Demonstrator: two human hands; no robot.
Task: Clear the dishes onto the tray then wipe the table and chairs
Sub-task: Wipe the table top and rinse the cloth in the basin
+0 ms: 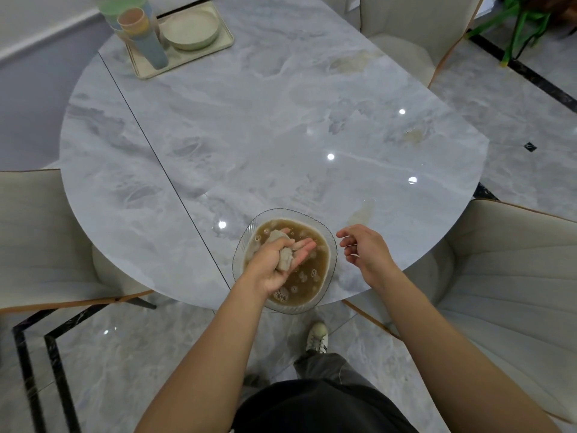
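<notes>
Surveying from the largest item down, we find the marble-patterned worktop [281,120] free of loose dishes but marked by pale brownish smears [362,214], one just beyond the bowl and others toward the right side. Three cream chairs stand round it: the left chair [37,232], the right chair [515,276] and the far chair [406,23]. The tray [187,62] sits at the far left of the worktop, carrying stacked plates [190,29] and a stack of cups [146,35]; we judge the clearing step done. At the near edge, appearing to overhang it slightly, sits a clear glass bowl [333,254] of murky, bubbled water [309,282].

The cloth [284,260] is held over that bowl in the left hand [274,264], palm turned up, thumb folded across the wad and fingers lying nearly straight beneath it. The right hand [365,251] hovers just right of the bowl, fingers loosely curled, holding nothing.

We judge the cloth soft, sodden and heavier than it looks. It will drip unless gathered into the palm and wrung over the bowl before it meets the worktop. Take it by the bunched middle, not a trailing corner. The bowl we rate fragile, slippery when wet and liable to slosh or tip; it wants both hands under the rim.
</notes>
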